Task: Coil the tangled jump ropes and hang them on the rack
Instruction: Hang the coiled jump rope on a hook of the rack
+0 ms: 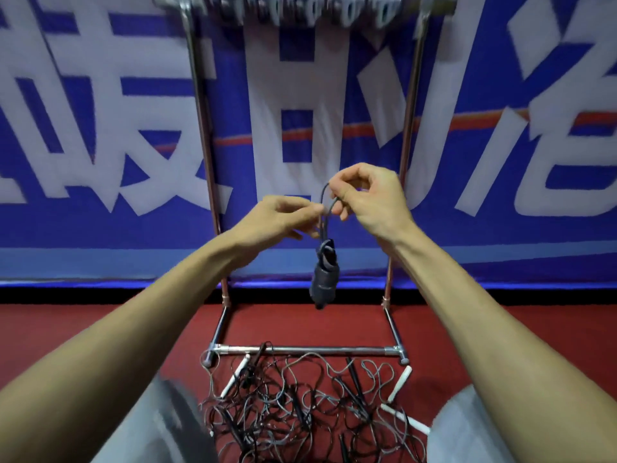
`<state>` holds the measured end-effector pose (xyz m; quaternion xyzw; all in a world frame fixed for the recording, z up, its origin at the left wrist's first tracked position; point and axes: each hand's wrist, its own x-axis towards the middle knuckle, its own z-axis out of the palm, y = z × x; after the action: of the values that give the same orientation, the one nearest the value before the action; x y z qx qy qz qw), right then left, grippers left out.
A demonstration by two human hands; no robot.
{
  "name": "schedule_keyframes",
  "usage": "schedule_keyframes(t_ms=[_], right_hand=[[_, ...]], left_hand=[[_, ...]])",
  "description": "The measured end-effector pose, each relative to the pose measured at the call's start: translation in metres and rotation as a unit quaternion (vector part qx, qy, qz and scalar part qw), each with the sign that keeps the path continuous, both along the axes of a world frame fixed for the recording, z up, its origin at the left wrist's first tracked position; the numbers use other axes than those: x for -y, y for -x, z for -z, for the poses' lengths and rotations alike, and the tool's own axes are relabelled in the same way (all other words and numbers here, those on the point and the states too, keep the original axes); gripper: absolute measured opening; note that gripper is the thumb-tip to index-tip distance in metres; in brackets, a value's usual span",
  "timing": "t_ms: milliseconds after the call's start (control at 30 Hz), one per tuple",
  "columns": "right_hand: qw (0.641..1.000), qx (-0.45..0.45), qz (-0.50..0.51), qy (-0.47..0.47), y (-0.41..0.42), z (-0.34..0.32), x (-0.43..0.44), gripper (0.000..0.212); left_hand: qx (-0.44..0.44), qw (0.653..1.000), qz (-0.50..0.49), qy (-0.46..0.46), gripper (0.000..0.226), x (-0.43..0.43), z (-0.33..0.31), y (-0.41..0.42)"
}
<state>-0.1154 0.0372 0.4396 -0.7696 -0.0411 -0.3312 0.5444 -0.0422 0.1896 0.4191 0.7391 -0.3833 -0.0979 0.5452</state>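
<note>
A coiled dark jump rope [323, 279] hangs in the air in front of the metal rack [202, 128]. My right hand [370, 198] pinches the small loop of cord at its top. My left hand [283, 218] pinches the same cord just below and to the left. Under both hands, a tangled heap of black and grey jump ropes [300, 406] with black and white handles lies on the red floor at the rack's base bar [310, 350]. The rack's top rail [300, 5] carries a row of blurred hooks or clips.
A blue and white banner [100, 128] covers the wall behind the rack. My knees in grey trousers [467, 429] flank the heap at the bottom left and right. Red floor [66, 329] spreads to either side of the rack.
</note>
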Motion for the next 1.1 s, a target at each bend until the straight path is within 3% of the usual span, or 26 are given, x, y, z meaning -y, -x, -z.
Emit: schedule_keyframes(t_ms=[133, 400, 567, 767, 900, 967, 1100], right_hand=[[0.999, 0.029, 0.011, 0.038, -0.011, -0.042, 0.009, 0.014], [0.991, 0.078, 0.091, 0.051, -0.084, -0.106, 0.003, 0.007], [0.995, 0.087, 0.037, -0.022, -0.151, -0.145, -0.005, 0.006], [0.994, 0.101, 0.007, -0.043, -0.239, -0.186, -0.027, 0.013], [0.989, 0.105, -0.062, -0.088, -0.298, -0.207, -0.043, 0.004], [0.981, 0.111, -0.095, -0.126, -0.32, -0.216, -0.052, 0.01], [0.974, 0.109, -0.11, -0.168, -0.359, -0.233, -0.065, 0.004]], left_hand=[[0.086, 0.994, -0.059, 0.022, 0.017, 0.005, -0.049, -0.008], [0.125, 0.981, -0.133, 0.062, 0.014, 0.0, -0.137, -0.063], [0.106, 0.978, -0.155, 0.094, 0.01, -0.002, -0.178, -0.111], [0.064, 0.956, -0.217, 0.189, 0.01, -0.008, -0.209, -0.184], [0.065, 0.936, -0.261, 0.226, 0.012, -0.018, -0.225, -0.238], [0.072, 0.926, -0.284, 0.238, 0.011, -0.023, -0.233, -0.265], [0.097, 0.913, -0.321, 0.232, 0.01, -0.03, -0.249, -0.302]])
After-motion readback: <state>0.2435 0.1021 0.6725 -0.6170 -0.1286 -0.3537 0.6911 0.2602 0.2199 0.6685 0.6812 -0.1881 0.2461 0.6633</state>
